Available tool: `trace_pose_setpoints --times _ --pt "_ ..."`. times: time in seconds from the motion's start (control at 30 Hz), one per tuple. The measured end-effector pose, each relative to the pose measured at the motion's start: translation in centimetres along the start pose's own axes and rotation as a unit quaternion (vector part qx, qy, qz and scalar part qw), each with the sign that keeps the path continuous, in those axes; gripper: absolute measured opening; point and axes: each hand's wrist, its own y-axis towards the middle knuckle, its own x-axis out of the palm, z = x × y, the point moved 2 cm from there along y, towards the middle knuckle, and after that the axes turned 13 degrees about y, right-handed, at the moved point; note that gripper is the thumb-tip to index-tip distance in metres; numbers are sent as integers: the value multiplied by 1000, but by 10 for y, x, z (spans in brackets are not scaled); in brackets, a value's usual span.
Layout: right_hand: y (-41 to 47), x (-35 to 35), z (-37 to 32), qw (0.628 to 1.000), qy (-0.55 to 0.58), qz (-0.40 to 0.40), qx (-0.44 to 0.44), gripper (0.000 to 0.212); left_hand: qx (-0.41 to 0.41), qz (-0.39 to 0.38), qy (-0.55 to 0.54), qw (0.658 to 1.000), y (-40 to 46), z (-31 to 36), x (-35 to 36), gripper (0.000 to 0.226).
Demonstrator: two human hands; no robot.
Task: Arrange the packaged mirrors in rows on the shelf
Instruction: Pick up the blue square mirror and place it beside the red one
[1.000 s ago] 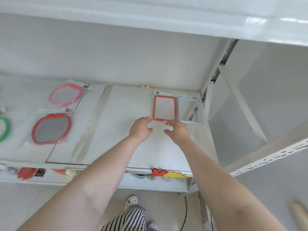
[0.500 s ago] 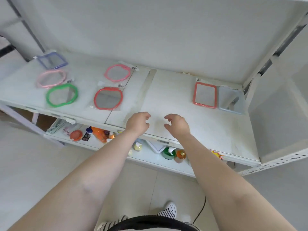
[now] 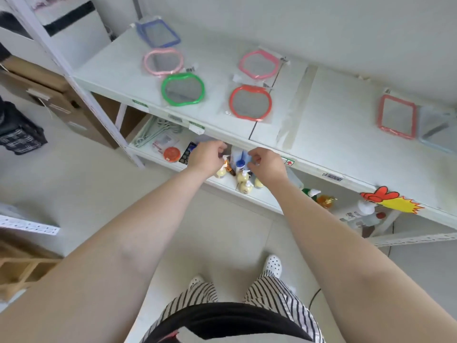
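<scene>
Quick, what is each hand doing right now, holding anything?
Left hand: fingers loosely curled, holding nothing.
Right hand: fingers loosely curled, holding nothing.

Small shop or stockroom.
White metal shelf (image 3: pixel 321 125) with price tags, bagged mirrors (image 3: pixel 250 102), bottled goods (image 3: pixel 243 179) below, cardboard boxes (image 3: pixel 49 95) far left.

Below me, yellow pump bottles (image 3: pixel 243 180) crowd the lower shelf (image 3: pixel 265 198) near an orange round tin (image 3: pixel 171 153); cardboard boxes (image 3: pixel 49 95) sit left.
</scene>
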Motion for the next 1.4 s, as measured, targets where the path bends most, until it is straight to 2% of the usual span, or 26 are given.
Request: trace_pose_setpoints --times 0.17,0.33,0.8,1.0,1.17,1.4 --pt "12 29 -40 1000 -12 -13 -19 31 -18 18 -26 999 10 -39 -19 30" --pt "50 52 -69 999 -25 -28 -27 33 -31 23 -18 999 36 -67 -41 43" --pt "175 119 -174 989 -63 -80 -108 39 -95 55 -8 994 126 -158 -115 46" --pt "210 139 -201 993 -58 -65 -80 38 -84 48 -19 995 170 -193 -130 45" --pt "239 174 -232 998 -34 -22 -47 37 -63 25 -42 997 211 -236 -146 45" --pt "263 210 -276 998 -39 46 -7 39 -14 8 3 1000 257 -313 -193 46"
